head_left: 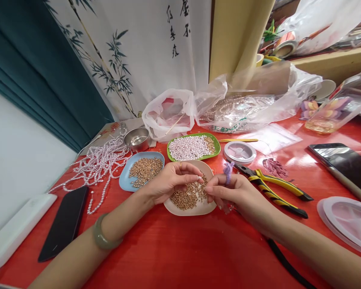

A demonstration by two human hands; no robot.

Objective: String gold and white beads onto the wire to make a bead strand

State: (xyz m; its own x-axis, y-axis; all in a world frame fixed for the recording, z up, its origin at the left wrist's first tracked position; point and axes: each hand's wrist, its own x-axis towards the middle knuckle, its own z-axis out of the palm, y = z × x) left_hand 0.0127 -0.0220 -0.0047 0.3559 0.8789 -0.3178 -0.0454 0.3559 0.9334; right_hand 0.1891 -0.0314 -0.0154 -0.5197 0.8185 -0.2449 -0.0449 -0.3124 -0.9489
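Note:
Above a cream plate of small gold beads, my two hands are close together with the fingertips pinched. My left hand, with a green bangle on its wrist, has a small white bead at its fingertips. Something too fine to make out is between the thumb and finger of my right hand, which wears a purple knitted ring. Beside the cream plate are a blue plate of larger gold beads and a green tray of white pearl beads.
Strung pearls and a metal bowl are at left, near a black phone. To the right lie yellow-black pliers, spools, and another phone. Plastic bags line the back.

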